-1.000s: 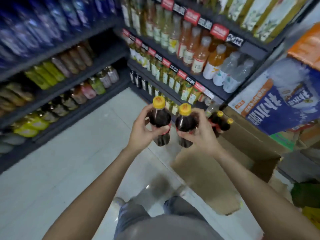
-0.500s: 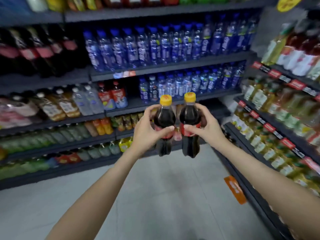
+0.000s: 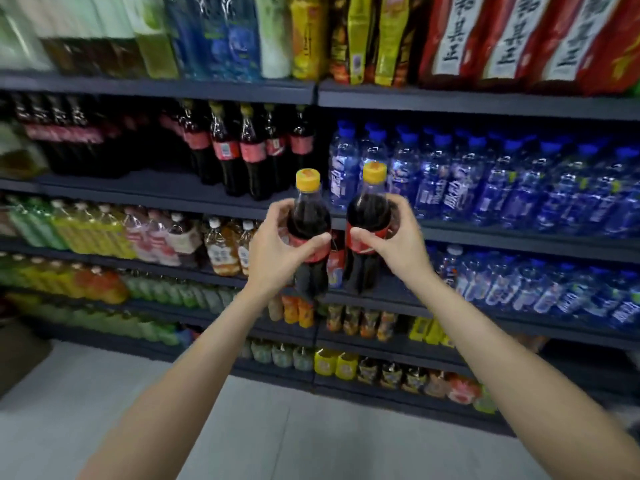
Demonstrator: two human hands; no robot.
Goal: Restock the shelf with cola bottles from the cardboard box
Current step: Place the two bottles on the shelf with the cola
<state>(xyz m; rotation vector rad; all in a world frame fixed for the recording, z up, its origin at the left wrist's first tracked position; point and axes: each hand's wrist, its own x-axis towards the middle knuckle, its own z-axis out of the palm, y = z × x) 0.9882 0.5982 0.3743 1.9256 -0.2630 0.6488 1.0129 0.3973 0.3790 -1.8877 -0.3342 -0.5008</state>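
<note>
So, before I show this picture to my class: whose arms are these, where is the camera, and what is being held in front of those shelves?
There is no machine here. A person wears a wide-angle camera on the head, looking forward and down, so you see their own two bare arms reaching out. The left hand grips one cola bottle and the right hand grips a second cola bottle. Both are upright, side by side, dark with yellow caps and red labels. Ahead stand store shelves: a row of similar cola bottles on the shelf just up and left of the hands, blue-capped water bottles to the right, and other coloured drinks lower down. The cardboard box is not in this view.
</note>
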